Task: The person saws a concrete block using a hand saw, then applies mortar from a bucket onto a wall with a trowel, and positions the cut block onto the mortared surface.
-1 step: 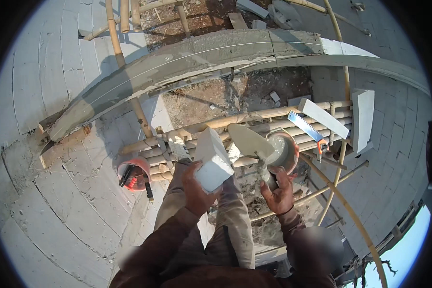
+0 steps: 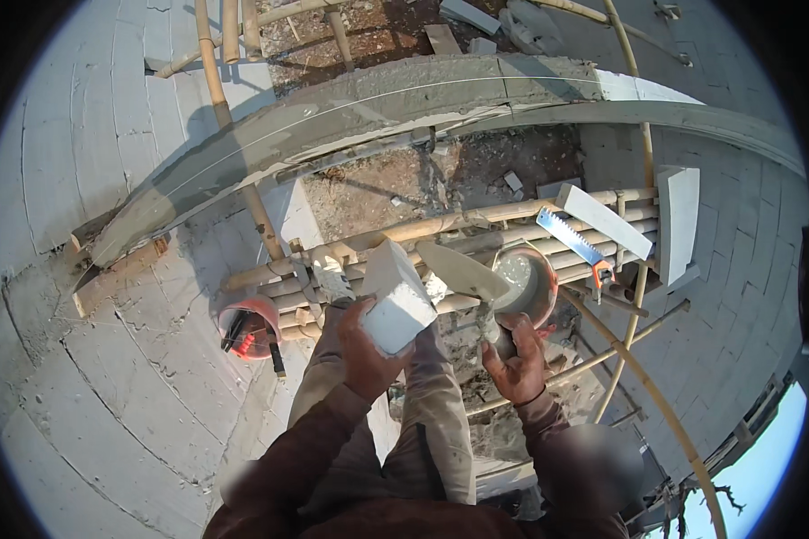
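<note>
My left hand grips a white lightweight concrete block in front of my legs, its rough end turned toward me. In my right hand is the handle of a trowel, closed in my fingers. The trowel's pale, mortar-smeared blade points away and to the left, close to the block but apart from it. Just right of the blade, a bucket holds grey wet mortar. Part of the trowel handle is hidden by my fingers.
Bamboo poles form the scaffold at my feet. A handsaw lies near long white blocks at right. A red bucket with tools stands left. Beyond runs a mortar-topped wall with a string line; block walls flank both sides.
The trowel has shifted slightly left and its blade has tilted, so it looks narrower. My right hand moved a little with it; the block in my left hand barely moved.
</note>
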### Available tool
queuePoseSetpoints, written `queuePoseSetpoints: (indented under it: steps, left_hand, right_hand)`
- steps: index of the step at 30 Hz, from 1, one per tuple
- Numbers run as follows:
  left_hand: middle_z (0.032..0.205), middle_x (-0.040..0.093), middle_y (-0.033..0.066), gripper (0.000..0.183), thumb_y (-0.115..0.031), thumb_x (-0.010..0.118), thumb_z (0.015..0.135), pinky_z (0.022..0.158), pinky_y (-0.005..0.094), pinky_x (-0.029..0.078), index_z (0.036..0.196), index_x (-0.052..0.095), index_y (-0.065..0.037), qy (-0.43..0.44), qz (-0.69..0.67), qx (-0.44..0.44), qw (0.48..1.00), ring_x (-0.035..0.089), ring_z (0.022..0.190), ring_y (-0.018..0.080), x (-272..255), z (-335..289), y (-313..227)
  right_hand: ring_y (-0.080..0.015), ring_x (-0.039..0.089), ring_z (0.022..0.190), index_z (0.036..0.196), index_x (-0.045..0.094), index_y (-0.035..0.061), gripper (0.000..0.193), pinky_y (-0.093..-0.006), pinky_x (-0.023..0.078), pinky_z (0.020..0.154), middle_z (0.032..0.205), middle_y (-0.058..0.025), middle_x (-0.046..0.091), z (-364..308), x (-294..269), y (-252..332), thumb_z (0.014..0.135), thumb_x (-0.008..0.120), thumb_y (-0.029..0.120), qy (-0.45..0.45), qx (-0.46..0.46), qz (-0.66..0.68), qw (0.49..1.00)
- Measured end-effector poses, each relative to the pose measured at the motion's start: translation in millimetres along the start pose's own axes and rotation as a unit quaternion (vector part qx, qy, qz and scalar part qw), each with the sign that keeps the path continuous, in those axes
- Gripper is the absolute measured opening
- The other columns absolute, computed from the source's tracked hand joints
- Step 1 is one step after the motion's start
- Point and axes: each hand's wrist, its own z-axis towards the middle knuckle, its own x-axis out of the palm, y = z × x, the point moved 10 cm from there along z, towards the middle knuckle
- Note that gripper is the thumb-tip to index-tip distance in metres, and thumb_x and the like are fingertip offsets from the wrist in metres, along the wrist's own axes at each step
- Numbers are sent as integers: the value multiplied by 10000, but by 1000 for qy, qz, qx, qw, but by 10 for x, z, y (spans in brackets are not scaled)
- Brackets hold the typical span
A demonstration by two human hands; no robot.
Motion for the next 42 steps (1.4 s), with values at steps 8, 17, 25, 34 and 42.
queuePoseSetpoints:
  steps: [8,17,25,34,42]
  left_hand:
    - [1377,462,220,1068,-174,918,625,1136,458,403,1488,325,41,-8,-173,-51,984,492,1292,369,366,554,123]
    - [1384,481,215,1067,-151,934,643,1115,442,424,1483,306,43,-64,-144,-14,987,523,1284,329,435,832,94]
    - [1345,492,204,990,-194,961,648,1093,448,434,1423,386,27,-40,-50,34,997,526,1266,361,408,848,-107]
    - [1344,512,190,978,-143,950,664,1088,411,451,1438,380,35,-8,-185,-69,980,551,1247,304,490,833,145]
    - [1343,532,190,909,-133,953,698,1078,411,460,1400,403,45,1,-137,-59,989,572,1226,293,497,817,144]
  right_hand:
    - [-363,661,993,1237,619,26,513,-465,518,832,1169,-158,685,124,146,62,754,794,25,-37,-120,-141,982]
    - [-358,605,991,1234,647,88,494,-495,463,816,1151,-122,638,-115,285,-701,760,788,64,-68,-52,-249,965]
    - [-289,669,885,1164,637,-17,285,-400,519,732,981,-161,668,71,-120,-129,899,695,69,25,72,94,993]
    - [-128,646,683,1119,638,-65,266,-317,524,639,822,-95,676,-15,19,-474,1047,577,184,298,291,297,859]
    - [-228,714,772,996,677,-69,335,-392,557,724,827,-152,704,-1086,-451,-2071,966,600,256,233,426,27,874]
